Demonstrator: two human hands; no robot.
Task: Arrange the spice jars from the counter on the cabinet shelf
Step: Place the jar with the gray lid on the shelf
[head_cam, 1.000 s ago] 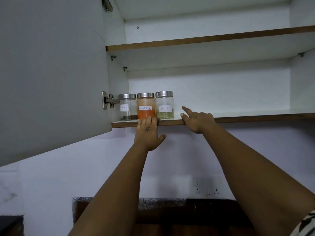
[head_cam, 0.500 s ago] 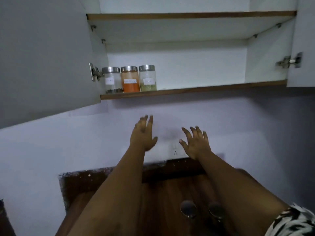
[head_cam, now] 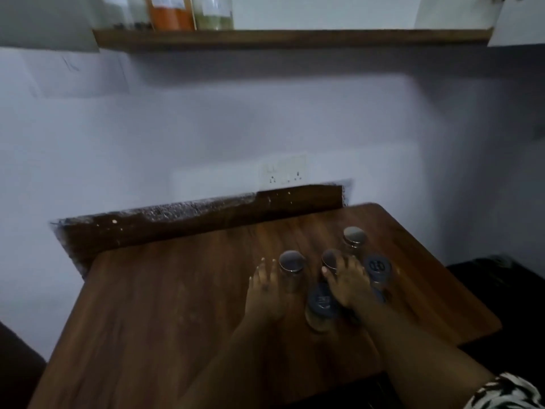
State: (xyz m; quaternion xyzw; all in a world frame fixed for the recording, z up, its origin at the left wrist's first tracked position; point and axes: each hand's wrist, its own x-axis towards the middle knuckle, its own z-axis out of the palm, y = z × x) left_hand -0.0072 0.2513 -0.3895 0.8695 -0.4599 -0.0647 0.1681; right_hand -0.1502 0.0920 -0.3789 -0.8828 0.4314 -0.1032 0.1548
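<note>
Five jars are seen clustered on the desk (head_cam: pixel 177 305). The left hand (head_cam: pixel 267 293) is laid at nine o'clock of a silver-lidded jar (head_cam: pixel 291 262), fingers (head_cam: pixel 261 268) straight and loose. The right hand (head_cam: pixel 348 283) is placed over a second jar (head_cam: pixel 330 259); whether it is gripped cannot be told. Three jars stand on the shelf (head_cam: pixel 295 38).

- 3 spice jars stand on the cabinet shelf (head_cam: pixel 295 39), at its left end: a dark-filled jar (head_cam: pixel 129 13), an orange-filled jar (head_cam: pixel 171 13), a green-filled jar (head_cam: pixel 213 13).
- 3 silver-lidded jars on the wooden counter (head_cam: pixel 177 305), toward its right edge: (head_cam: pixel 291 260), (head_cam: pixel 330 258), (head_cam: pixel 354 236).
- 2 dark-lidded jars there: (head_cam: pixel 321 301), (head_cam: pixel 377 265); more may be hidden.
- 2 hands: left hand (head_cam: pixel 265 290), right hand (head_cam: pixel 348 281).
- 1 wall socket plate (head_cam: pixel 283 174).
</note>
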